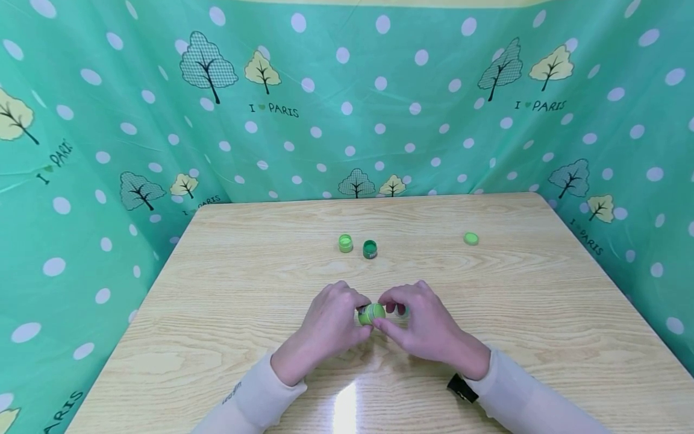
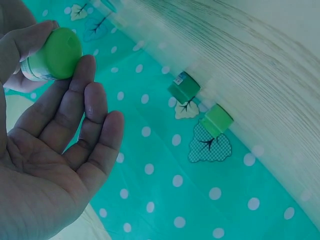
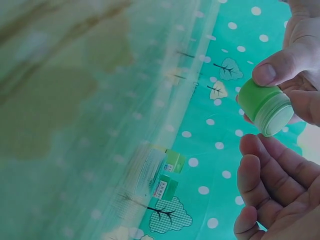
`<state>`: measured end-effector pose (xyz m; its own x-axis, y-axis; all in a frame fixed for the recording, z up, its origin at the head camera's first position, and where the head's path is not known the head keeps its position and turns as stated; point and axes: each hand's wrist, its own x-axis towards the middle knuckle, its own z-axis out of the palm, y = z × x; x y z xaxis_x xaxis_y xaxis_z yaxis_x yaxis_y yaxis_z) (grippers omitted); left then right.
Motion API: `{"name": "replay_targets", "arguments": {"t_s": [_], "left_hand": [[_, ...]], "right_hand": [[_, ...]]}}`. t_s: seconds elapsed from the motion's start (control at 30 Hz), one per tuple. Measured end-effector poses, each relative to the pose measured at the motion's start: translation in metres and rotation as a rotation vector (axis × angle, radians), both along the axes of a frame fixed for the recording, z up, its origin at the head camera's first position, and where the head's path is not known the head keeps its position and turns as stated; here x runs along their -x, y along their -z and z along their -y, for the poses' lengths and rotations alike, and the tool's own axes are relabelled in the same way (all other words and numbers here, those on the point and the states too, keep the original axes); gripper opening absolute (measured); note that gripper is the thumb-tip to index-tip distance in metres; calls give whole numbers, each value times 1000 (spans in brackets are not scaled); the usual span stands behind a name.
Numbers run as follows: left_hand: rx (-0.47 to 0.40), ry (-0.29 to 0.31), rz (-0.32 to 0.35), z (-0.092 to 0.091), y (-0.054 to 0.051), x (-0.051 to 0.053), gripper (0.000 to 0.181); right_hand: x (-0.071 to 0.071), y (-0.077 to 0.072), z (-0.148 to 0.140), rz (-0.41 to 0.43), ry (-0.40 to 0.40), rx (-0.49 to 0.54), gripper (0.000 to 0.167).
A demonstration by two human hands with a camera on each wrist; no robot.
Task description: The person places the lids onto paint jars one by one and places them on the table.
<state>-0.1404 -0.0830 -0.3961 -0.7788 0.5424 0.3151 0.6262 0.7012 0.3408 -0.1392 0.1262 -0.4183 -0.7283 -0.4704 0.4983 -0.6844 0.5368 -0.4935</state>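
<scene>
Near the middle of the table, my left hand [image 1: 333, 313] grips a small light green paint jar [image 1: 371, 314], its thumb and index finger on the body. Tilted on its side, the jar [image 2: 62, 52] turns its plain green base away from the right hand in the left wrist view. In the right wrist view, a pale, banded end of the jar [image 3: 265, 107] faces my right hand [image 3: 280, 187]. The thumb and a fingertip of my right hand [image 1: 423, 319] pinch the edge of that end. The other right fingers hang loosely curled.
Farther back stand a light green jar [image 1: 345, 243] and a dark green jar [image 1: 370, 249], both uncovered. A light green lid [image 1: 471, 239] lies at the back right. Partly behind the right fingers is a small greenish round thing [image 1: 403, 311]. A polka-dot curtain [image 1: 347, 120] surrounds the table [image 1: 244, 253].
</scene>
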Motion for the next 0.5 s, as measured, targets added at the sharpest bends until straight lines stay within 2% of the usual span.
{"name": "replay_targets", "arguments": {"t_s": [0.27, 0.5], "left_hand": [[-16, 5, 2, -1, 0, 0, 22], [-13, 3, -1, -1, 2, 0, 15]], "right_hand": [[0, 0, 1, -15, 45, -28, 20], [1, 2, 1, -3, 63, -36, 20]]}}
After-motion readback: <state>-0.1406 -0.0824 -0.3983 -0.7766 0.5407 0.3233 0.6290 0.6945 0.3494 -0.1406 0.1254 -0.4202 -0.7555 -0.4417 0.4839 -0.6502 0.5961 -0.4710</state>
